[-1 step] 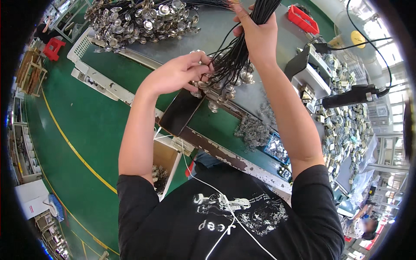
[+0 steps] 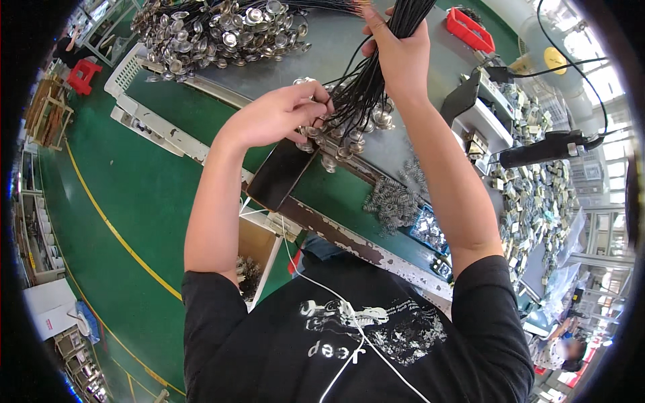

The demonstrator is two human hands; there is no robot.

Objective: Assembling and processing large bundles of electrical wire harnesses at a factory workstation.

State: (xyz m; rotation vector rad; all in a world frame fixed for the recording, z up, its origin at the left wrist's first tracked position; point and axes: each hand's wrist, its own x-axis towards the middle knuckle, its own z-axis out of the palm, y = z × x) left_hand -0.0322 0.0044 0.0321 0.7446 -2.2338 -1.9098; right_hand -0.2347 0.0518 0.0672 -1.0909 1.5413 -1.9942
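Observation:
My right hand [image 2: 406, 64] is closed round a thick bundle of black wires [image 2: 366, 84] and holds it up over the grey table. Round silvery metal caps [image 2: 356, 142] hang from the bundle's lower ends. At the left side of these ends is my left hand [image 2: 282, 114], its fingers curled and pinched on a wire end among the caps; the exact grip is partly hidden. Just below my left hand lies a dark flat box-like piece [image 2: 282, 173] at the table edge. A large heap of similar capped wires [image 2: 222, 33] rests on the table, far left.
Wire springs [image 2: 393, 201] lie in a pile beside a blue tray of small parts [image 2: 428, 230]. A red bin [image 2: 470, 30] stands far right. Many small pale parts [image 2: 537, 201] cover the right side. A dark cabled tool [image 2: 544, 149] hangs there. A worn metal rail [image 2: 363, 250] runs before me.
My left fingertips have shifted very slightly to the right, and the lowest caps have swayed a little. My right hand keeps its hold on the bundle.

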